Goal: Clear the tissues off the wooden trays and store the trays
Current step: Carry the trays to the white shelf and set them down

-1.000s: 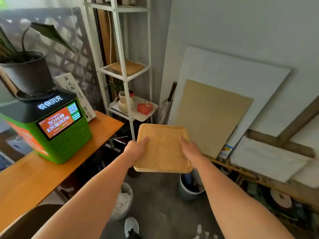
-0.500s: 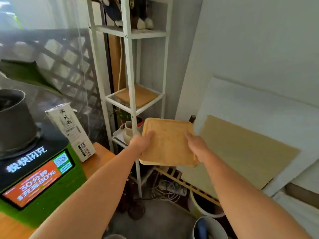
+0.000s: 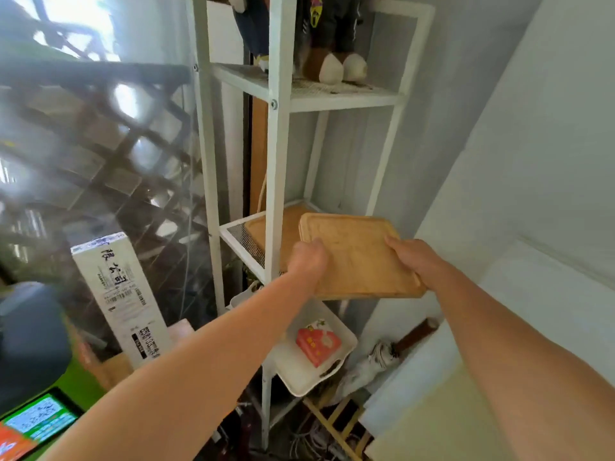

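Both hands, wooden tray now nearer shelf

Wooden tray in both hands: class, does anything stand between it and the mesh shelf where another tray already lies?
Nothing visible blocks it. The wooden tray is at the shelf opening, right of the white front post, beside the stored tray.

Wooden tray held tilted (bare, square).

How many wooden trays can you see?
2. One wooden tray is held in both hands, left hand and right hand. The other tray lies on the white rack's middle shelf, partly hidden behind the first.
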A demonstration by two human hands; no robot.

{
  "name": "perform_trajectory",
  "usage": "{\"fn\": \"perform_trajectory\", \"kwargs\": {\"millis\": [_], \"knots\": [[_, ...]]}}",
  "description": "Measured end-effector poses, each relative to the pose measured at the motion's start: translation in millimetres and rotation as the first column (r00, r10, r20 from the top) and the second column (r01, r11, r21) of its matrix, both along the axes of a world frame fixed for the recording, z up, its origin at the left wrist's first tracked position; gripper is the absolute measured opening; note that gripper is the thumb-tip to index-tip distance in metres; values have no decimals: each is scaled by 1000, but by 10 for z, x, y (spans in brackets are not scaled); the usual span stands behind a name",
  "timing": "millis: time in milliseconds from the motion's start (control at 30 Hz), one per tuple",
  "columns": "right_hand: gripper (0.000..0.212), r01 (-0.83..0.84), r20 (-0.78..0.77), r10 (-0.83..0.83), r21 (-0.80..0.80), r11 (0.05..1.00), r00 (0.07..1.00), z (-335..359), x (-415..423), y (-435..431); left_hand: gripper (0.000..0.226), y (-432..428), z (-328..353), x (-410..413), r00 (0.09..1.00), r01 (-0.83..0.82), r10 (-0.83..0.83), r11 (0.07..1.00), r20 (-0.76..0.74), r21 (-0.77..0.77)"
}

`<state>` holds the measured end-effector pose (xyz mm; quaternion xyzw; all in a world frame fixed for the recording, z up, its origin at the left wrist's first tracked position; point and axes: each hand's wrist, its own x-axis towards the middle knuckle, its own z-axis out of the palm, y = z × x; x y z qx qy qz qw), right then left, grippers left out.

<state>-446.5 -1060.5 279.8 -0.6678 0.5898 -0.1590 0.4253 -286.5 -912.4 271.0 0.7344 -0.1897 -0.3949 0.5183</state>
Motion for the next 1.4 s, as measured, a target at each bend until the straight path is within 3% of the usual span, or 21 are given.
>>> {"fn": "perform_trajectory", "kwargs": {"millis": [200,367,467,600,733,933,1133,1400], "knots": [[65,-220,-45,221,15,975,974,-190,764,-895,40,-529,-128,280,958,-287,287,957,11,46],[55,-349,2,349,34,937,937,-367,1281,-1278,9,-737,-199,492,893,-449,445,893,72,41],[50,-391,75,386,77,917,919,-443,1534,-1428,10,-801,-221,621,857,-510,508,860,92,-3],[55,-418,138,400,143,897,906,-554,1803,-1511,16,-813,-277,744,812,-581,584,809,8,-86],[59,-454,143,432,216,864,890,-711,1962,-1495,20,-801,-413,773,780,-624,626,779,10,-70],[49,-487,97,477,207,848,873,-838,2023,-1549,24,-847,-558,795,748,-659,645,749,155,68],[59,-507,94,499,211,836,862,-923,2063,-1582,28,-896,-661,838,730,-677,645,727,223,114],[58,-517,42,515,87,852,856,-940,2065,-1520,28,-901,-733,823,729,-671,622,733,285,116]]}}
